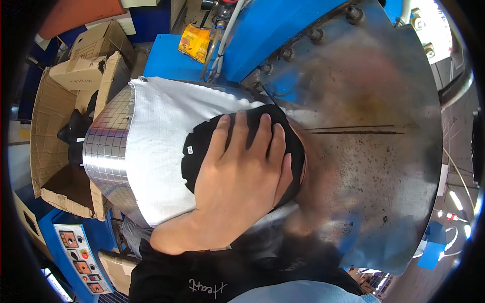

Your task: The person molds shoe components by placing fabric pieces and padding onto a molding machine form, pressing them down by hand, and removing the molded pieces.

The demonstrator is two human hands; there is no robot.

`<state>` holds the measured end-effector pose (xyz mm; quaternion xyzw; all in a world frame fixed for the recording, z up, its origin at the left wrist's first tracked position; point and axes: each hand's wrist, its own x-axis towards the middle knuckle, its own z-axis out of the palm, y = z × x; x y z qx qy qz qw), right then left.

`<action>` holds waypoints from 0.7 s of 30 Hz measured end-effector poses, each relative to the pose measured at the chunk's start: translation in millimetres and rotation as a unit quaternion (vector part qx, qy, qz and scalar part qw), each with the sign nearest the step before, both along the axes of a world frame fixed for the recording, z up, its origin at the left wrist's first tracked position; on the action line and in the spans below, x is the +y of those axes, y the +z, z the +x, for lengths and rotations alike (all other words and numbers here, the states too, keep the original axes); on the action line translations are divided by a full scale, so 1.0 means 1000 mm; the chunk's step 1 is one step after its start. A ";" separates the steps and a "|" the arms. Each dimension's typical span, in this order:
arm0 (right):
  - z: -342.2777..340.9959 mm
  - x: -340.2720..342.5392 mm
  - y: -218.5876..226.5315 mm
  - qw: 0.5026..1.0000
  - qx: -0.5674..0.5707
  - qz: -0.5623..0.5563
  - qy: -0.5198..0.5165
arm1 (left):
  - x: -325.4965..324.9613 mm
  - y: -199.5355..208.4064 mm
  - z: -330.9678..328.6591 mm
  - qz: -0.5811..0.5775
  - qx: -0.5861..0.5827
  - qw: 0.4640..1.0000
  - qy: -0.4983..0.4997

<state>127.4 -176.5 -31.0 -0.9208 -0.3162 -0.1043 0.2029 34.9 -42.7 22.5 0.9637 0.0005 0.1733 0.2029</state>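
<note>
My left hand (240, 177) lies palm down on a black flat piece of fabric-like material (194, 136), fingers spread and stretched out. The piece has a rounded outline with small notches along its left edge and a small white label. Beneath it is a white cloth (154, 151), draped over a curved surface with a shiny gridded metallic sheet (106, 151) showing at its left. Close to the piece's right edge stands a broad, worn metal plate (364, 166) with blurred reflections. My right hand does not show.
An open cardboard box (45, 146) with black pieces inside stands at the left. Behind are a blue machine frame (283, 30), hoses and a yellow packet (194, 43). A control panel (83, 257) with knobs and dials sits at lower left. Bolts (316, 35) line the plate's upper edge.
</note>
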 end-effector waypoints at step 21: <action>0.030 0.006 -0.023 0.998 -0.013 -0.053 0.017 | 0.006 0.003 -0.001 -0.034 0.059 0.998 -0.017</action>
